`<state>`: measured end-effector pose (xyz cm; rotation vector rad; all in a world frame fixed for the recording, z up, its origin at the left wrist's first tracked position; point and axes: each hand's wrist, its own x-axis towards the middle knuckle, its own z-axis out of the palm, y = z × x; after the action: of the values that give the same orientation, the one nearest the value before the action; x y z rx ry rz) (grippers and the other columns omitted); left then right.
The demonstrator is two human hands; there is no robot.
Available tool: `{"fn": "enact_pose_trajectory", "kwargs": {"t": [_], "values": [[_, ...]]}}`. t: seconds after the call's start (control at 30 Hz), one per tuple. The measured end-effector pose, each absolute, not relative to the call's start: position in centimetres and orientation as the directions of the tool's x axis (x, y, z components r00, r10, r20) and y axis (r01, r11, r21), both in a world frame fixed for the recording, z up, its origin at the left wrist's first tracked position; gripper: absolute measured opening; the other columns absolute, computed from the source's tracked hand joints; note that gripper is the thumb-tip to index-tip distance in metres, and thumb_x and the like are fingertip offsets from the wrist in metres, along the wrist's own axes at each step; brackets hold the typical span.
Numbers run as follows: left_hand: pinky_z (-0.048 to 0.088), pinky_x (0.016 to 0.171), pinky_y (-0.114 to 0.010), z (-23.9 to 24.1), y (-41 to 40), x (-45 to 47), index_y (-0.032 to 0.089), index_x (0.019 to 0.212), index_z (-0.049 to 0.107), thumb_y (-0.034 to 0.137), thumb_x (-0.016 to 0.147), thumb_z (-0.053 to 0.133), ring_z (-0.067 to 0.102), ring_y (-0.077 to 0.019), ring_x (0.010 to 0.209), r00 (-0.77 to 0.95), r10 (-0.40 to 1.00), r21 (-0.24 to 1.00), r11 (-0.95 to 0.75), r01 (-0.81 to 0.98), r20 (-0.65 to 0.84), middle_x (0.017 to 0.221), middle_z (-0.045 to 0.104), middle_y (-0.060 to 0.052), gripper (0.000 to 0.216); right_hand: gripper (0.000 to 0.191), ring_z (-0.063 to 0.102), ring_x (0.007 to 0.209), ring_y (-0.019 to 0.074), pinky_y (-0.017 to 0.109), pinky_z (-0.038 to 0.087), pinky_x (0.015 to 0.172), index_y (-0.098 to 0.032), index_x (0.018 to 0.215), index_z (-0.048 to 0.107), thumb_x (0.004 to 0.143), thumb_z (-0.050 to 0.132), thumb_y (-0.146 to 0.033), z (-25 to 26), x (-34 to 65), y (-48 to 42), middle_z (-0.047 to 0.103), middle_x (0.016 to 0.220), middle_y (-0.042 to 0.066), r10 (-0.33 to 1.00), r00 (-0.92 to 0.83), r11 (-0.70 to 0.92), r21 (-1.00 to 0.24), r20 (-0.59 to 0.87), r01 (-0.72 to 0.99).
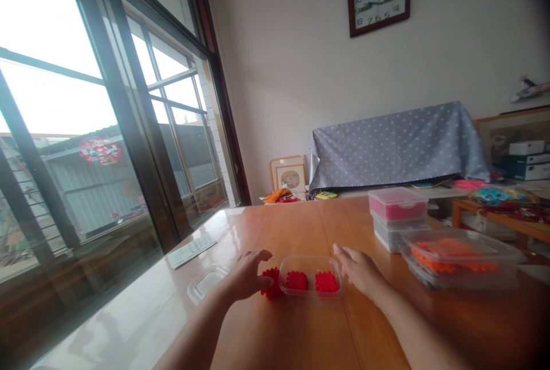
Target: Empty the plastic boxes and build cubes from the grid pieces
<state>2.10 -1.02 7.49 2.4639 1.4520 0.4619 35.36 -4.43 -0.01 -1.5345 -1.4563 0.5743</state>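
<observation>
A small clear plastic box [310, 261] sits on the wooden table [301, 335] and holds two red spiky pieces [327, 282]. My left hand [248, 274] is curled over a third red spiky piece [270, 283] lying on the table just left of the box. My right hand [360, 270] rests against the box's right end, fingers stretched out flat and holding nothing.
The box's clear lid [206, 282] lies to the left. A paper card [191, 250] is near the window. At right stand stacked lidded boxes, one pink [397, 204], and one with orange pieces [462, 256]. A cloth-covered piece of furniture [395, 144] is behind.
</observation>
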Motion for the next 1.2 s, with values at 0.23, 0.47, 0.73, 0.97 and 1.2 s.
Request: {"fn": "enact_pose_trajectory", "kwargs": {"t": [0.23, 0.47, 0.73, 0.97, 1.2], "values": [[0.046, 0.102, -0.041, 7.8, -2.1, 2.0, 0.026, 0.126, 0.065, 0.035, 0.062, 0.080, 0.058, -0.0316, 0.118, 0.498, 0.863, 0.326, -0.496, 0.804, 0.084, 0.127, 0.065, -0.008, 0.066, 0.061, 0.056, 0.054, 0.0154, 0.026, 0.037, 0.053, -0.023, 0.067, 0.053, 0.096, 0.030, -0.072, -0.2, 35.5, -4.4, 0.060, 0.057, 0.000, 0.948, 0.182, 0.131, -0.838, 0.263, 0.530], [0.050, 0.091, -0.035, 6.9, -2.3, 1.6, 0.022, 0.116, 0.064, 0.019, 0.064, 0.070, 0.062, -0.0239, 0.102, 0.531, 0.841, 0.413, -0.523, 0.746, 0.105, 0.117, 0.064, -0.007, 0.052, 0.061, 0.057, 0.055, 0.0157, 0.026, 0.037, 0.054, -0.023, 0.067, 0.053, 0.096, 0.030, -0.071, -0.5, 35.4, -4.3, 0.059, 0.056, -0.001, 0.950, 0.166, 0.137, -0.833, 0.263, 0.537], [0.051, 0.095, -0.038, 5.1, -2.5, 0.3, 0.023, 0.133, 0.049, 0.024, 0.063, 0.074, 0.060, -0.0271, 0.113, 0.407, 0.910, 0.531, -0.385, 0.755, 0.082, 0.132, 0.060, -0.012, 0.074, 0.061, 0.056, 0.053, 0.0146, 0.026, 0.036, 0.054, -0.023, 0.066, 0.050, 0.096, 0.031, -0.072, -0.3, 35.4, -4.5, 0.057, 0.055, -0.002, 0.955, 0.162, 0.126, -0.834, 0.248, 0.538], [0.052, 0.086, -0.035, 3.8, -2.5, -0.7, 0.022, 0.129, 0.046, 0.021, 0.065, 0.069, 0.063, -0.0236, 0.101, 0.344, 0.935, 0.538, -0.333, 0.775, 0.083, 0.110, 0.068, -0.006, 0.068, 0.060, 0.055, 0.053, 0.0142, 0.025, 0.035, 0.054, -0.022, 0.065, 0.050, 0.096, 0.033, -0.071, -0.8, 35.4, -4.4, 0.056, 0.055, -0.003, 0.955, 0.153, 0.133, -0.828, 0.254, 0.545], [0.051, 0.085, -0.034, 5.8, -2.4, 0.3, 0.023, 0.102, 0.054, 0.024, 0.075, 0.066, 0.064, -0.0204, 0.094, 0.365, 0.871, 0.536, -0.491, 0.687, 0.330, 0.101, 0.069, -0.005, 0.030, 0.059, 0.055, 0.053, 0.0143, 0.026, 0.035, 0.054, -0.023, 0.068, 0.052, 0.097, 0.032, -0.070, -0.7, 35.5, -4.1, 0.056, 0.055, -0.002, 0.950, 0.185, 0.114, -0.833, 0.250, 0.541]]}}
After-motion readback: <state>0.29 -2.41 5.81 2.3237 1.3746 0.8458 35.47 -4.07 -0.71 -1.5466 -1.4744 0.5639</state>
